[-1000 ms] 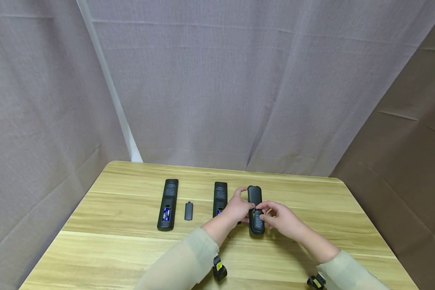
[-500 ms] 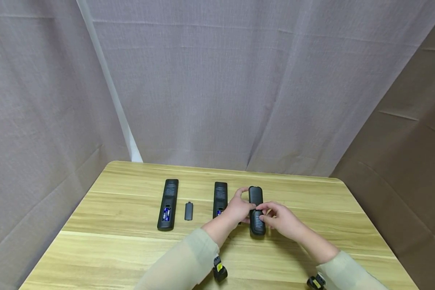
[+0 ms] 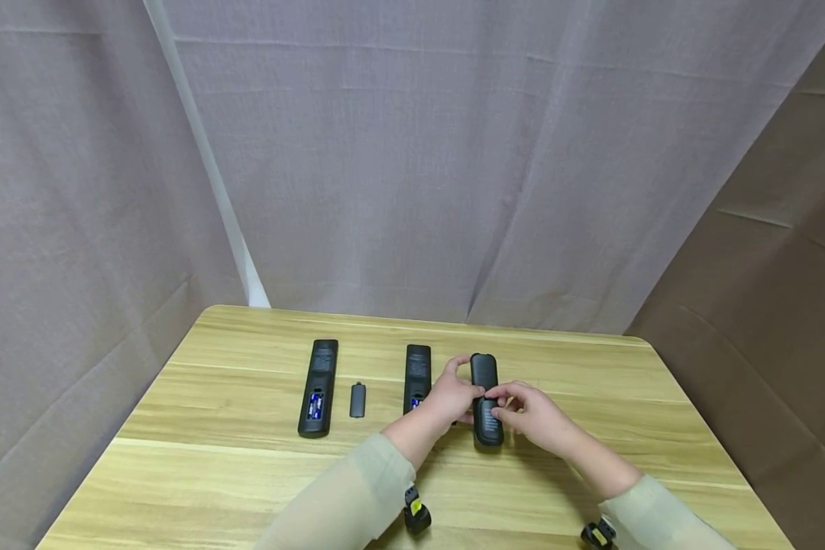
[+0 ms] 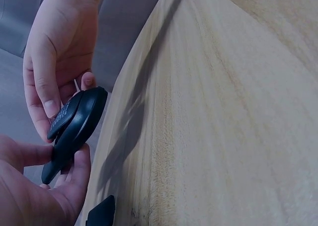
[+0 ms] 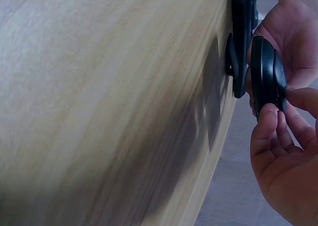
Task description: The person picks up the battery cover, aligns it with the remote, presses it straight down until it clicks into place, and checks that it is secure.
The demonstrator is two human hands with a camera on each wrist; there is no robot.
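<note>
My left hand grips a black remote control, back side up, with thumb and fingers on its edges. In both wrist views the remote is held above the table. With thumb and index finger, my right hand pinches the battery cover, which carries lines of pale print. The cover lies over the lower back of the remote; a gap shows between them along the edge in the left wrist view. The battery compartment under it is hidden.
Left of my hands a second remote lies face down, partly hidden by my left hand, blue batteries showing. Further left are a loose battery cover and a third remote with blue batteries exposed. Curtains hang behind the wooden table.
The battery cover has moved slightly left on the remote. A yellow patch of the compartment, visible a second ago, is now covered. Both hands stay nearly in place.
</note>
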